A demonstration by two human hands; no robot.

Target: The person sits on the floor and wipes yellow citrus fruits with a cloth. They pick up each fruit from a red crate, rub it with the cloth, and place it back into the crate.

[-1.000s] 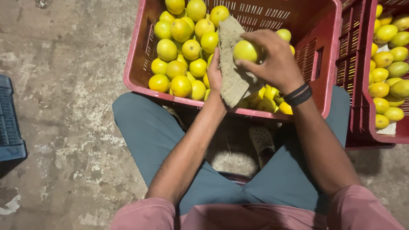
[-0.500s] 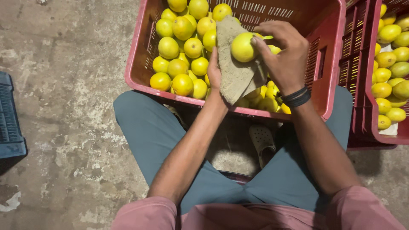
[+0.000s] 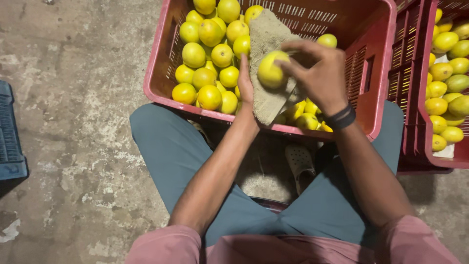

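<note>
I see my right hand closed over a yellow fruit, fingertips curled onto its upper right side; the fruit sits just left of the palm, pressed against a coarse grey-brown cloth; my left hand lies beneath and behind that cloth, fingers wrapped under it so that the cloth drapes over the palm and hangs down past the wrist; so the fruit is pinched between the cloth-covered left hand and the bare right one, held above the near part of the red crate. A dark band circles my right wrist. Inside the crate, a heap of yellow fruits fills the left side, and a few more show under my hands near the front wall. To the right stands a second red crate, also holding yellow fruit; a blue crate lies at the far left on the concrete floor. Below, my teal trousers flank a sandal.
</note>
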